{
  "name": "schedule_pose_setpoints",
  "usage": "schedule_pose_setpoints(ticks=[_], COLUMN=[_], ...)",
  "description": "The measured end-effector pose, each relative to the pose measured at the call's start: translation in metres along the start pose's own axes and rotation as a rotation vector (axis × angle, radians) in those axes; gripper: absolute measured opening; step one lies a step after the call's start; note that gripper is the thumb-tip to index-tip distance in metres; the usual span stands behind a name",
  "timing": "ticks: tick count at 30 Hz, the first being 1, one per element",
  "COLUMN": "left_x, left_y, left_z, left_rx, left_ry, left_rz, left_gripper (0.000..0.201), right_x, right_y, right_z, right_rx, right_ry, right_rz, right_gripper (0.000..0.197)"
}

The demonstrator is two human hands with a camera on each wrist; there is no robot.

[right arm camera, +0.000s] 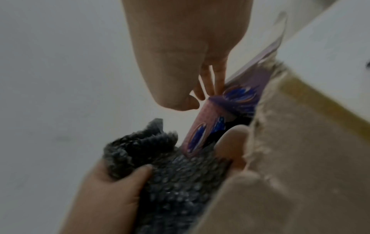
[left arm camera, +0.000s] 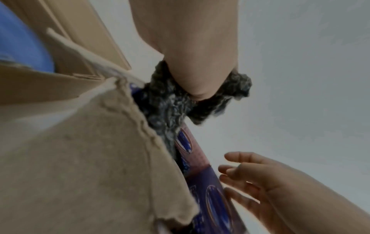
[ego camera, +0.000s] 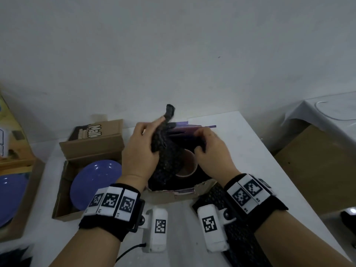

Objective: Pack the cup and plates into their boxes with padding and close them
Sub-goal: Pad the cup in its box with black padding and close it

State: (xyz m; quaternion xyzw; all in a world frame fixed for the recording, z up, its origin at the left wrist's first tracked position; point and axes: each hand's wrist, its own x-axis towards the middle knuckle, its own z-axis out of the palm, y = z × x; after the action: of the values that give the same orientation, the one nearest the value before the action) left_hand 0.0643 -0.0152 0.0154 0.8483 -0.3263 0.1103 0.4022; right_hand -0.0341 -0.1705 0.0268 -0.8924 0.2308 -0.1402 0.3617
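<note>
Stuffing dark bubble wrap [ego camera: 167,151] into purple printed box [ego camera: 185,130], centre of head frame. Cup [ego camera: 185,164] already inside, upright, mouth up, long axis vertical. Left hand [ego camera: 142,151] gripping bunched wrap, one end sticking toward top of frame. Right hand [ego camera: 210,149] curled over box's far edge; exact grip unclear. Blue plate [ego camera: 92,182] flat in open brown box [ego camera: 63,205], lower left, unpadded. Second blue plate [ego camera: 7,199] at left edge. Left to do, by judgement: finish padding, close flaps, pack plates.

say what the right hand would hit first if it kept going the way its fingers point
Probably the purple box flap: the right hand points at it, fingertips already at its edge. Depth is unclear.
</note>
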Motion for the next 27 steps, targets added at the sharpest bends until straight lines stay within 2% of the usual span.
schedule_pose_setpoints(ticks=[2, 4, 6, 9, 12, 15, 17, 18, 20, 22, 24, 27], left_x=[-0.001, -0.007, -0.012, -0.014, -0.012, -0.017, -0.022, -0.022, -0.015, -0.006, 0.009, 0.028], left_y=[0.002, 0.008, 0.016, 0.025, 0.025, 0.021, 0.019, 0.02, 0.024, 0.024, 0.026, 0.029], left_z=[0.001, 0.002, 0.005, 0.008, 0.01, 0.025, 0.039, 0.043, 0.043, 0.038, 0.027, 0.011], left_rx=[0.252, 0.426, 0.528, 0.664, 0.92, 1.026, 1.042, 1.007, 0.982, 0.909, 0.816, 0.71], left_ry=[-0.056, -0.18, -0.357, -0.577, -0.79, -0.977, -0.948, -0.963, -1.072, -1.12, -1.133, -0.995], left_rz=[0.142, 0.204, 0.116, -0.029, 0.061, 0.074, 0.151, 0.136, 0.191, 0.069, 0.016, -0.027], left_gripper=[0.042, 0.027, 0.027, 0.046, 0.038, 0.034, 0.028, 0.027, 0.027, 0.028, 0.026, 0.029], right_x=[0.0, -0.002, -0.003, -0.001, -0.001, -0.002, -0.002, -0.002, -0.002, -0.002, -0.002, 0.0], right_y=[0.012, 0.02, 0.026, 0.031, 0.031, 0.03, 0.03, 0.029, 0.03, 0.03, 0.031, 0.035], right_z=[-0.001, 0.002, 0.004, 0.002, 0.001, 0.0, -0.002, -0.002, -0.003, -0.003, -0.003, -0.002], right_rx=[-0.263, -0.368, -0.359, -0.339, -0.275, -0.275, -0.266, -0.265, -0.27, -0.257, -0.231, -0.216], right_ry=[0.062, 0.024, -0.027, -0.011, 0.014, 0.012, 0.014, 0.01, -0.004, -0.009, -0.01, -0.014], right_rz=[0.014, 0.063, 0.078, 0.054, 0.061, 0.06, 0.057, 0.059, 0.063, 0.067, 0.074, 0.091], right_gripper=[0.032, 0.034, 0.037, 0.041, 0.043, 0.044, 0.044, 0.045, 0.045, 0.045, 0.045, 0.045])
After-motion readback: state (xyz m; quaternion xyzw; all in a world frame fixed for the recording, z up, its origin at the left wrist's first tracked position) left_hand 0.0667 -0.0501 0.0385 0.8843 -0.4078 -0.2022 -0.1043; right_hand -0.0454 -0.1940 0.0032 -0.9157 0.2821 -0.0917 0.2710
